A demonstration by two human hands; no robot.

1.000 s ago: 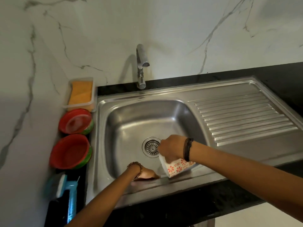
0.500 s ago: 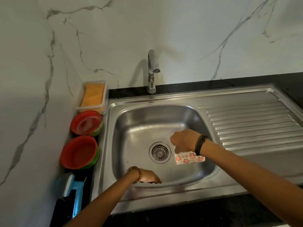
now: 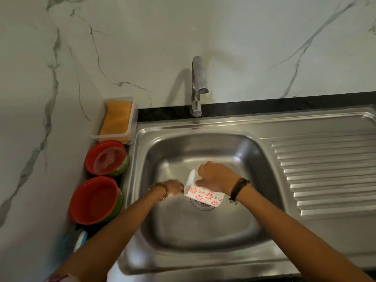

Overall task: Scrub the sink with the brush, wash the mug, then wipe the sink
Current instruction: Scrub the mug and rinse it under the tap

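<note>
Both hands have come together over the drain since half a second ago. Right hand (image 3: 216, 177) grips the mug (image 3: 200, 193), white ceramic with red flower prints, tipped on its side, mouth toward the left hand (image 3: 174, 187). That left hand is blurred just beside the rim; I cannot tell its grasp. Below lies the round slotted drain (image 3: 203, 204) in the brushed steel sink (image 3: 203, 231). A ribbed draining board (image 3: 325, 169) lies right; two red bowls (image 3: 95, 200) sit on the counter left.

Dim, soft; hands motion-blurred; edges warped
</note>
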